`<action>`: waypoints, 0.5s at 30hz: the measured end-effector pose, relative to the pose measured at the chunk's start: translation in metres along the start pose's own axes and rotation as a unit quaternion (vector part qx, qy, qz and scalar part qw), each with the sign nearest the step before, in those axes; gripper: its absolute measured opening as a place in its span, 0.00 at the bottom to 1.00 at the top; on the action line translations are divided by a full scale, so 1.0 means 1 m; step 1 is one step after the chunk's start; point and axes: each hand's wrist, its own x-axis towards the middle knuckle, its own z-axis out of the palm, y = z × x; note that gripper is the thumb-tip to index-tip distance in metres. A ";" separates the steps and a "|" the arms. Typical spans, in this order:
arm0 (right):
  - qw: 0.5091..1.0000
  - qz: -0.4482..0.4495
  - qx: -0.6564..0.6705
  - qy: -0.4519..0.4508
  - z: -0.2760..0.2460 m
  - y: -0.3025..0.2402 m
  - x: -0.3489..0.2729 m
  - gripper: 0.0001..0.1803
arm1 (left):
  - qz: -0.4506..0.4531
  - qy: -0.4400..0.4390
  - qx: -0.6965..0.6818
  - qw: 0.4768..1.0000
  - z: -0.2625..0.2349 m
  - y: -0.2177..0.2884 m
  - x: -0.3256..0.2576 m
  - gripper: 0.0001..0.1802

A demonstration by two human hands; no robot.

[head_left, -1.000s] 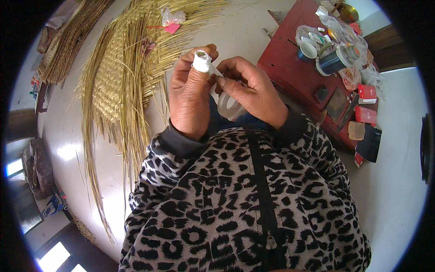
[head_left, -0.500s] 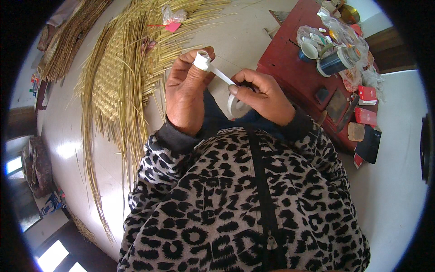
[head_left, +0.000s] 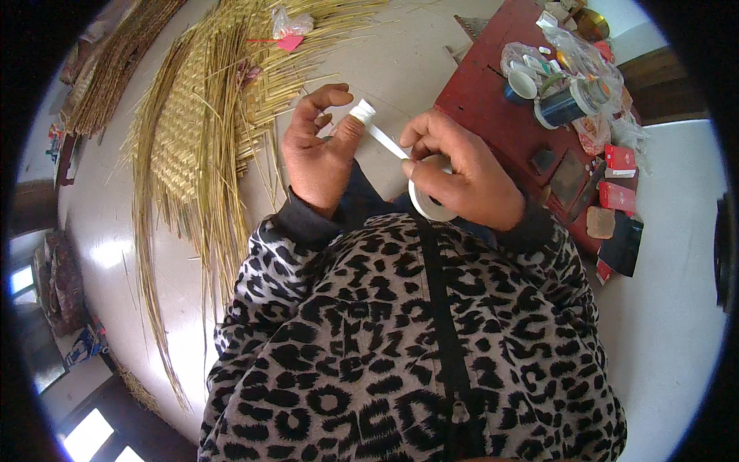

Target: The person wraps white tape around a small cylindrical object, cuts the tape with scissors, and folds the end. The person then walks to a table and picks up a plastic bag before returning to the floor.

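Observation:
White tape (head_left: 362, 113) is wrapped about the thumb tip of my left hand (head_left: 317, 162). The other fingers of that hand are curved and stand apart from the thumb, holding nothing. From the wrapped thumb a narrow tape strip (head_left: 386, 142) runs taut to my right hand (head_left: 479, 177). There, thumb and fingers close on a white roll of tape (head_left: 423, 203), whose lower left rim shows below the thumb. Part of the roll is hidden behind the right hand.
On the left floor lies a part-woven straw mat (head_left: 171, 146) with long loose strands; a plastic bag (head_left: 291, 23) and pink-red paper (head_left: 289, 43) rest on it. At right, a red table (head_left: 493, 81) bears a dark blue jar (head_left: 563, 108), a cup (head_left: 520, 86) and red boxes (head_left: 618, 160).
My left hand's fingers have spread away from the wrapped thumb. My right hand has moved right and slightly down with the tape roll, and more of the roll shows.

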 end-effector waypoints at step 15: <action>0.991 0.083 0.100 -0.013 0.005 -0.005 -0.001 0.14 | -0.037 -0.026 -0.084 0.995 -0.002 0.010 -0.004 0.12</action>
